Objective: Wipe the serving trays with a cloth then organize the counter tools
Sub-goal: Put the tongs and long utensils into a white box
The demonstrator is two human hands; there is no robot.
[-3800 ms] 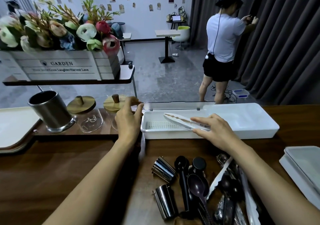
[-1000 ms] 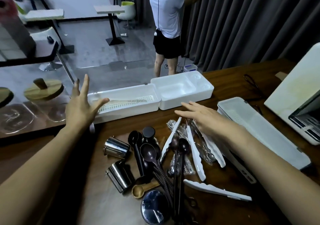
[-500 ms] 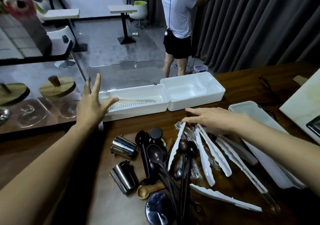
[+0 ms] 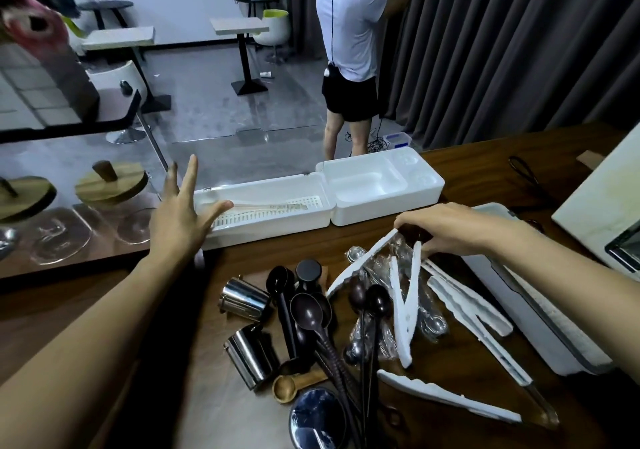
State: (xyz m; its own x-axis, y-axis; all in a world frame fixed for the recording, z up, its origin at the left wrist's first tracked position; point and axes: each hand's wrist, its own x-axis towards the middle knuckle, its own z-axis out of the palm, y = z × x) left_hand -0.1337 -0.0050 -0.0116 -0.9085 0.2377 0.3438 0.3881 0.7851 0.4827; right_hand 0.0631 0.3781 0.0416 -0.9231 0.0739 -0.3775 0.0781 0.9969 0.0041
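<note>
An open white utensil box (image 4: pixel 322 221) stands at the counter's far edge, with one pair of white tongs (image 4: pixel 266 206) lying on its slotted insert. My left hand (image 4: pixel 183 216) is open with fingers spread, thumb resting over the box's left end. My right hand (image 4: pixel 450 228) curls over the hinge ends of white tongs (image 4: pixel 403 310) at the top of a tool pile, fingertips closed on them. The pile also holds more white tongs (image 4: pixel 446 396), dark spoons (image 4: pixel 311 310), a wooden scoop (image 4: pixel 287 388) and two steel cups (image 4: pixel 244 298).
A closed white box (image 4: pixel 540 310) lies to the right of the pile, and a white appliance (image 4: pixel 602 206) stands beyond it. Glass jars with wooden lids (image 4: pixel 110 185) sit at the left. A round metal lid (image 4: pixel 317 421) lies near me. A person (image 4: pixel 349 50) stands behind the counter.
My right hand went from placing tongs in the box to the tool pile, and its flat fingers have now curled onto the tongs' ends. My left hand stays spread at the box.
</note>
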